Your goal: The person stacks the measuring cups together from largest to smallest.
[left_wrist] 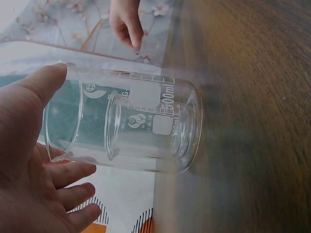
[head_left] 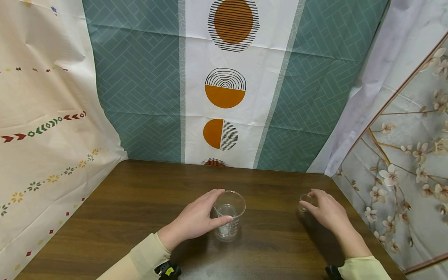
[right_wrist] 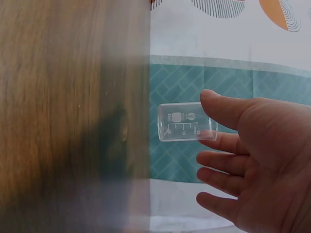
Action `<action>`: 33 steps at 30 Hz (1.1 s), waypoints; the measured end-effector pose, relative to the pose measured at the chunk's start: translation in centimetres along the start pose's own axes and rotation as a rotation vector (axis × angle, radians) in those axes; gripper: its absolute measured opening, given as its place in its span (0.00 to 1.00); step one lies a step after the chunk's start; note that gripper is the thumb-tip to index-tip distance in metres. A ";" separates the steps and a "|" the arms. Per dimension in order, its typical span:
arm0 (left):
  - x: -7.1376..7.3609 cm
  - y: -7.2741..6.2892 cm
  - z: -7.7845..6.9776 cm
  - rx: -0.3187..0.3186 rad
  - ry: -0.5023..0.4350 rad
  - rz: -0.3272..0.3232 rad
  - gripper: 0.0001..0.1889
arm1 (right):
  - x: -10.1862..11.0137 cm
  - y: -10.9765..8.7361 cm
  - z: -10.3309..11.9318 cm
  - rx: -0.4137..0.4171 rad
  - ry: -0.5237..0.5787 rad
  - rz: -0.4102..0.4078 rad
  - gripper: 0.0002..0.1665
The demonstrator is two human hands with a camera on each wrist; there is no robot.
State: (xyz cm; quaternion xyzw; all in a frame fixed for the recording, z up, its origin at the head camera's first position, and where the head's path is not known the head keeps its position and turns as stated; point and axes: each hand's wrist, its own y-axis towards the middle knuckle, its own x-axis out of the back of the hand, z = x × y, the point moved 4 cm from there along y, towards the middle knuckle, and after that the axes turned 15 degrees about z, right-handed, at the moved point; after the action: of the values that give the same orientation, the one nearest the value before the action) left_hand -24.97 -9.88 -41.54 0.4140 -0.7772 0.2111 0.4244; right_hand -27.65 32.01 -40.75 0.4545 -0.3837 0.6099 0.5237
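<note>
A large glass beaker (head_left: 235, 230), marked 500ml in the left wrist view, stands upright on the table with a smaller beaker (left_wrist: 146, 143) nested inside it. My left hand (head_left: 196, 218) holds the large beaker near its rim, thumb on the near side and index finger behind; the other fingers are spread loosely. Off to the right, my right hand (head_left: 329, 210) pinches a tiny clear beaker (right_wrist: 182, 121) by its rim between thumb and index finger. It is upright, a little above the tabletop, and bears white graduation marks. The remaining right fingers extend away from it.
The dark wooden table (head_left: 140, 202) ends at a hanging teal and white cloth (head_left: 147, 77) behind. A cream patterned cloth (head_left: 45, 155) borders the left side, and a flowered cloth (head_left: 402, 194) the right.
</note>
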 end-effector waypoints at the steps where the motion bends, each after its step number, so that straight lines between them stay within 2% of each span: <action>1: 0.0 0.0 0.0 -0.001 0.000 -0.001 0.50 | 0.0 0.0 0.1 0.002 0.001 0.001 0.35; 33: 0.0 -0.1 0.0 -0.002 -0.007 0.008 0.51 | 0.3 1.0 3.7 0.057 0.028 0.009 0.32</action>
State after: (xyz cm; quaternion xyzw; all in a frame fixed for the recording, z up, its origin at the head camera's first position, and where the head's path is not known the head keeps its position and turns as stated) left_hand -24.95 -9.95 -41.54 0.4112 -0.7806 0.2106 0.4211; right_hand -28.10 28.40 -39.35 0.4591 -0.3608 0.6291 0.5132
